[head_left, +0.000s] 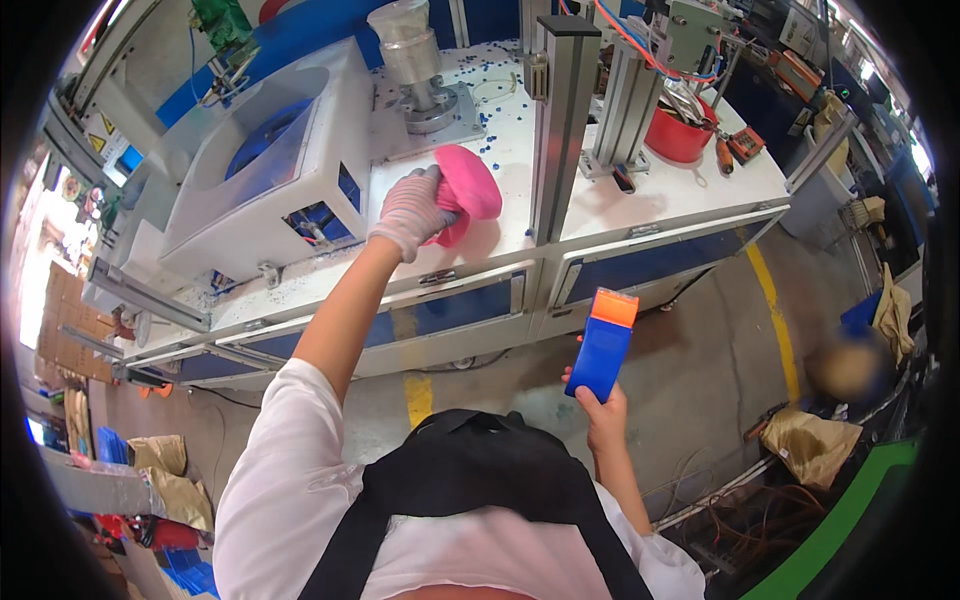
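My left hand [411,212], in a striped knit glove, reaches over the white machine table [512,216]. Its fingers are closed on a bright pink rounded object [468,183] with a broad, smooth top; I cannot make out its kind, and the hand hides part of it. Lower on the right, my bare right hand [603,410] grips the bottom of a blue, flat, box-shaped object [602,358] with an orange end [614,308]. That object is held up in front of the table's edge, over the floor.
A white machine housing [340,130] stands left of my left hand. Behind is a metal post with a wrapped cylinder [408,45], with small blue bits scattered around it. An upright metal profile [560,130] rises from the table's front. Farther right sits a red bowl [680,132].
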